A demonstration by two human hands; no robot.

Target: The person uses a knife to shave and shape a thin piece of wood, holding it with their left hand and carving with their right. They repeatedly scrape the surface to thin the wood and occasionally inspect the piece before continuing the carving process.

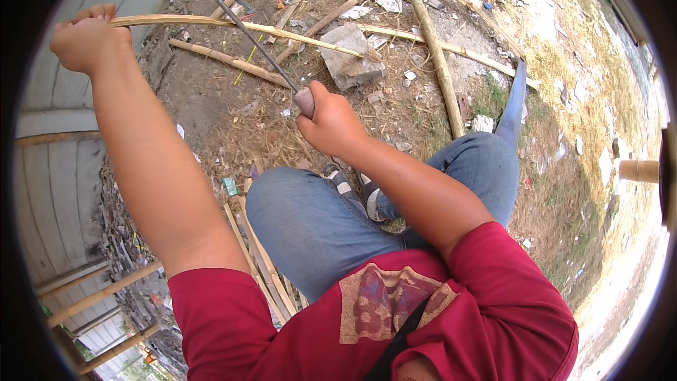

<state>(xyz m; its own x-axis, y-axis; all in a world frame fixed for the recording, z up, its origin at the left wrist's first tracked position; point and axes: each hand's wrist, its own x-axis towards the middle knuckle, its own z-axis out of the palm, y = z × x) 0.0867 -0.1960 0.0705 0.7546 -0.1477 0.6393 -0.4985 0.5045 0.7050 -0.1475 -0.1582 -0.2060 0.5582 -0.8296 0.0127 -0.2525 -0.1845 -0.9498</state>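
Note:
My left hand (92, 39) is stretched out at the upper left, its fingers closed round one end of a long, pale bamboo strip (166, 20). The strip bows slightly and reaches right, its far end above a grey stone block (350, 56). In front of my knees, my right hand (328, 120) grips the wooden handle of a long knife (264, 53). Its narrow dark blade points up and left, seen nearly edge-on. Blade and strip cross near the strip's middle; whether they touch I cannot tell.
Round bamboo poles (437, 63) and split strips (451, 48) lie on the littered dirt ahead. More strips (262, 261) are beside my left thigh. A blue tapered piece (513, 102) sticks up by my right knee. A grey panelled wall (53, 92) stands at left.

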